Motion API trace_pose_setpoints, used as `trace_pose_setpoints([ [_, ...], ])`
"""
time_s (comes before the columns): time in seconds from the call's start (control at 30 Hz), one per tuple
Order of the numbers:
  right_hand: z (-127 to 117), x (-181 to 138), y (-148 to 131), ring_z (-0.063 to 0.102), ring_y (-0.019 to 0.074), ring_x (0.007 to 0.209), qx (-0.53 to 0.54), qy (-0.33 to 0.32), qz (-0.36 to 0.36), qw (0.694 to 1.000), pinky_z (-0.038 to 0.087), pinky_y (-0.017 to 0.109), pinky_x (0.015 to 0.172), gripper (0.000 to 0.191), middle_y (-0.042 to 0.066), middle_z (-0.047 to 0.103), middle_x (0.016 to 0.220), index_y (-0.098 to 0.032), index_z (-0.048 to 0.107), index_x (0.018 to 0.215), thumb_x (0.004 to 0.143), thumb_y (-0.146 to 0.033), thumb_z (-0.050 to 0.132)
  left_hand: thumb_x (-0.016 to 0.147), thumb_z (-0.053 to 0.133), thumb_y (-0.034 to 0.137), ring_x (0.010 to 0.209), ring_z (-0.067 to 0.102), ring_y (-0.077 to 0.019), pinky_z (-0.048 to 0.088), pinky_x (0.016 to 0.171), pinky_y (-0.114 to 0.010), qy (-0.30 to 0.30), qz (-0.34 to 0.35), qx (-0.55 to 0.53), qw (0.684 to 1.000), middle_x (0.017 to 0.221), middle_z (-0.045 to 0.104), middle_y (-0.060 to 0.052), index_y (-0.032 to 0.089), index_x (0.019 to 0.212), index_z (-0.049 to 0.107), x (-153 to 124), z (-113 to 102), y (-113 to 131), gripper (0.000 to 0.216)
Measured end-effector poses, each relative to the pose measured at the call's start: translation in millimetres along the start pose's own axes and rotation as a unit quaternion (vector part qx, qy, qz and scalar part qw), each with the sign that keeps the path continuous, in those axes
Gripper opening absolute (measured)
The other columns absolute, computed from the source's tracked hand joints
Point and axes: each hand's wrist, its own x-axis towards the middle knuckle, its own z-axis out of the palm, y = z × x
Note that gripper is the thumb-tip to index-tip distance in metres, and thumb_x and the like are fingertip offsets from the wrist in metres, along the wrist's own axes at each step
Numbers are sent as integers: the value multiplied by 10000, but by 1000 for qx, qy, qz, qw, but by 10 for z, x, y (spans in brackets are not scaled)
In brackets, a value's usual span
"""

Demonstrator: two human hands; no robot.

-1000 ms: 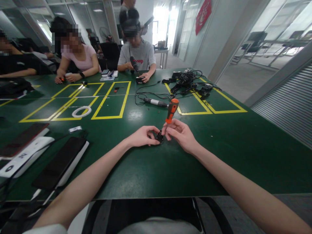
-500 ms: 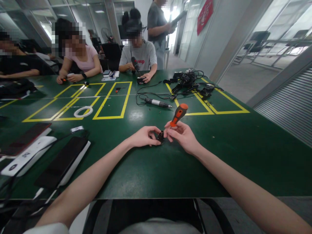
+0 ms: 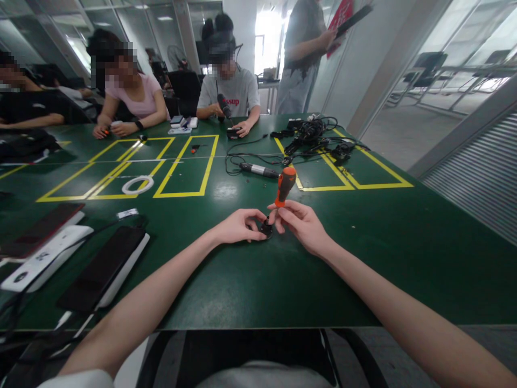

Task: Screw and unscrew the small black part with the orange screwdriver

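Between thumb and fingers, my left hand (image 3: 240,225) grips a small black round part (image 3: 266,227) that rests on the green table (image 3: 226,285). What kind of part it is, I cannot make out. My right hand (image 3: 301,223) is closed on an orange and black screwdriver (image 3: 286,186), pinching it low near the shaft with the handle pointing up. The screwdriver's lower end is close to the top of the black part; whether the tip touches it is hidden by my fingers.
Beyond my hands lies a corded pen-shaped tool (image 3: 260,170). A heap of black cables (image 3: 313,132) is at the back right. Phones (image 3: 105,267) and a power strip (image 3: 44,258) sit at left, near a white ring (image 3: 138,185). A co-worker (image 3: 228,89) sits opposite with a power tool.
The screwdriver has moved slightly left and become more upright, closer over the black part. My left hand has stayed put. A standing person in the background has moved right.
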Motion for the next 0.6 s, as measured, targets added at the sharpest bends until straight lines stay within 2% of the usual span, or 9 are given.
trace_pose_setpoints([
  [0.13,-20,-2,24,573,127,561,8,-1,-10,1000,486,279,572,390,8,723,732,-213,682,951,818,-544,839,687,839,258,503,562,-66,505,529,-204,-2,0,0,1000,611,654,56,121,986,648,-7,3,21,380],
  [0.23,-38,0,19,549,125,540,-26,13,-12,1000,487,280,556,413,1,706,702,-220,624,838,797,-560,855,691,841,255,497,559,-63,504,530,-203,-2,-3,0,1000,608,657,57,124,989,644,-8,1,20,380],
  [0.43,-45,9,-5,525,111,524,-43,-2,-6,999,455,273,540,428,3,652,664,-191,701,772,847,-602,793,687,838,233,509,565,-66,513,528,-201,-1,-2,-2,1000,612,657,61,128,1001,641,0,-5,-2,386],
  [0.6,-40,-2,16,553,114,526,6,-18,-2,1000,470,271,538,398,13,720,733,-199,685,921,830,-558,829,695,836,243,495,555,-56,504,518,-193,-4,1,2,1000,615,646,64,129,956,638,-1,0,16,346],
])
